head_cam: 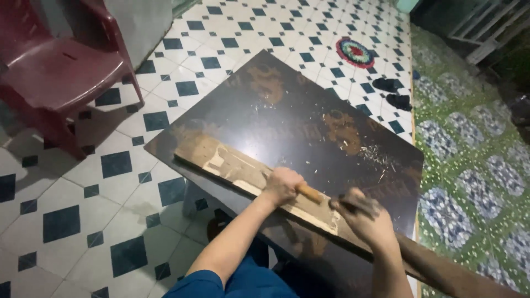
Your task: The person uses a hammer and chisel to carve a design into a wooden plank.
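A long wooden plank (pixel 221 157) lies along the near edge of a dark, worn tabletop (pixel 298 110). My left hand (pixel 282 185) is closed around the light wooden handle of a tool (pixel 310 193) that rests on the plank. My right hand (pixel 361 212) presses down on the tool's dark metal front end, which is blurred. The plank's surface shows pale scraped patches beside darker brown areas. Wood shavings (pixel 375 154) are scattered on the tabletop beyond my hands.
A dark red plastic chair (pixel 55 66) stands at the upper left on a white floor with dark blue diamond tiles (pixel 116 165). A round colourful mat (pixel 355 52) and a pair of dark sandals (pixel 393 92) lie beyond the table. Green patterned flooring (pixel 469 165) runs along the right.
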